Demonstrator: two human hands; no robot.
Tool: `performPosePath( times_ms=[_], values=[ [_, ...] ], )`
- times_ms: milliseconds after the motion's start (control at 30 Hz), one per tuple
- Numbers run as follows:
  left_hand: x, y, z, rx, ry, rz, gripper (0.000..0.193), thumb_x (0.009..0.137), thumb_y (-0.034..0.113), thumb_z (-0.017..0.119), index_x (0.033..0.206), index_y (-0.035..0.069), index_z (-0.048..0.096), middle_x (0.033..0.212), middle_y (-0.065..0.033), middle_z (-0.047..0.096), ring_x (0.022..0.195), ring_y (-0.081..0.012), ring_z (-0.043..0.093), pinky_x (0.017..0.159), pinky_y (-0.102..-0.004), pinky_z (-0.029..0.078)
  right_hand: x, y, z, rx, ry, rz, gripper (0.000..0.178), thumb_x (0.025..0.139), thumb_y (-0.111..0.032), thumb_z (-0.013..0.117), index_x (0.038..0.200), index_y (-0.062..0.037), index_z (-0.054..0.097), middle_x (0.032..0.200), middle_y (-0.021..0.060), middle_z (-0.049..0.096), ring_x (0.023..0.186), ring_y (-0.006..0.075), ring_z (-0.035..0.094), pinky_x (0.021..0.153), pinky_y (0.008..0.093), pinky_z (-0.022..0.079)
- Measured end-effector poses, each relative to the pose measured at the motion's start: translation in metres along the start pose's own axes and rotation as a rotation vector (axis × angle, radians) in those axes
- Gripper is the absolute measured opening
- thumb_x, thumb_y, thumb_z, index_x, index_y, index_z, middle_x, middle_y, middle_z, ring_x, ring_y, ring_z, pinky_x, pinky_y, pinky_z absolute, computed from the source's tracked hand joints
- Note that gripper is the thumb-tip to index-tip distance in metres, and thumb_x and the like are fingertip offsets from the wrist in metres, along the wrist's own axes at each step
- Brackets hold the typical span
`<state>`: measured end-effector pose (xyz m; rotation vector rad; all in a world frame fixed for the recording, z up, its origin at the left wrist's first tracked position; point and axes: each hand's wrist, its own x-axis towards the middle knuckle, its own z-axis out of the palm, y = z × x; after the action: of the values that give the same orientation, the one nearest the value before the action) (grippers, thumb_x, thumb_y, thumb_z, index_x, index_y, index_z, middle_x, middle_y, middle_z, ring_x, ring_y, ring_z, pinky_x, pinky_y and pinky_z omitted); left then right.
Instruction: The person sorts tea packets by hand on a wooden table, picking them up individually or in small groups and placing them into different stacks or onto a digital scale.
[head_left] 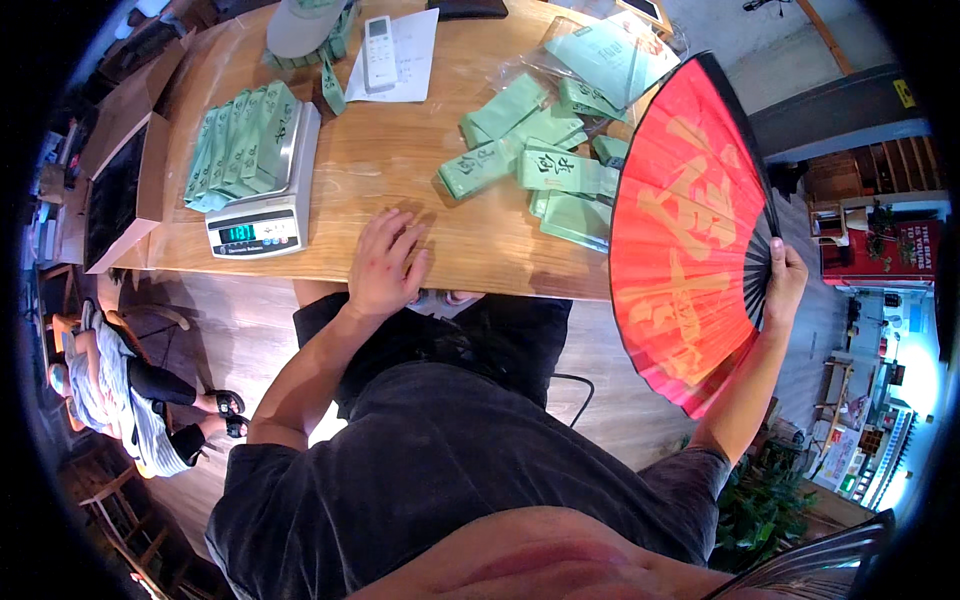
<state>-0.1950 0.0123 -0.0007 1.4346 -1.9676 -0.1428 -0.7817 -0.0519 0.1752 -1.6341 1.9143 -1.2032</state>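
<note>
In my right hand point(787, 282) is a large red folding fan point(685, 235), spread wide, with dark ribs, a black edge and yellow-orange characters. My fingers close round its ribs where they come together, off the table's right side. My left hand point(385, 262) lies on the near edge of the wooden table point(360, 165), fingers stretched out and holding nothing. To its left stands a white digital scale point(262, 228) with a lit display. A row of green packets point(238, 145) sits on the scale. More green packets point(535, 150) lie heaped between my left hand and the fan.
An open cardboard box point(130, 180) stands at the table's left end. Farther back are a grey cap point(303, 25), a white remote control point(380, 55) on a paper sheet point(418, 60), and a clear plastic bag point(610, 60). A person point(125, 395) sits at the left.
</note>
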Motion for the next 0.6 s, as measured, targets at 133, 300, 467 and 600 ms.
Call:
performPosePath(
  times_ms=[133, 300, 467, 600],
  values=[
    [0.000, 0.001, 0.000, 0.007, 0.004, -0.001, 0.037, 0.084, 0.018, 0.070, 0.118, 0.005, 0.065, 0.127, -0.0166, 0.058, 0.126, -0.0387, 0.052, 0.109, -0.0493, 0.040, 0.000, -0.003, 0.001, 0.730, -0.298, 0.115, 0.033, 0.101, -0.032, 0.062, 0.086, -0.0035, 0.069, 0.085, -0.0052, 0.063, 0.075, 0.0054, 0.053, 0.067, 0.0234, 0.045],
    [-0.002, -0.001, 0.001, 0.018, 0.011, 0.005, 0.039, 0.082, 0.019, 0.071, 0.119, 0.006, 0.065, 0.125, -0.0160, 0.059, 0.124, -0.0376, 0.053, 0.109, -0.0491, 0.041, 0.005, 0.000, 0.005, -0.047, 0.018, -0.016, 0.034, 0.101, -0.033, 0.062, 0.091, -0.0020, 0.071, 0.084, -0.0048, 0.062, 0.077, 0.0075, 0.053, 0.073, 0.0233, 0.045],
    [0.000, 0.002, 0.001, 0.006, -0.002, 0.021, 0.042, 0.083, 0.021, 0.070, 0.122, 0.008, 0.065, 0.124, -0.0157, 0.059, 0.124, -0.0376, 0.053, 0.109, -0.0494, 0.040, 0.024, 0.026, -0.002, 0.852, 0.172, 0.128, 0.040, 0.101, -0.046, 0.056, 0.099, -0.0059, 0.061, 0.083, 0.0045, 0.060, 0.066, 0.0147, 0.052, 0.054, 0.0254, 0.042],
    [0.009, 0.014, -0.004, -0.101, 0.010, 0.046, 0.053, 0.086, 0.027, 0.071, 0.133, 0.009, 0.058, 0.131, -0.0189, 0.055, 0.126, -0.0371, 0.051, 0.110, -0.0500, 0.039, 0.046, -0.004, 0.047, 1.042, 0.114, 0.295, 0.035, 0.104, -0.035, 0.053, 0.121, -0.0043, 0.061, 0.113, 0.0093, 0.067, 0.096, 0.0231, 0.065, 0.084, 0.0348, 0.056]
  ],
)
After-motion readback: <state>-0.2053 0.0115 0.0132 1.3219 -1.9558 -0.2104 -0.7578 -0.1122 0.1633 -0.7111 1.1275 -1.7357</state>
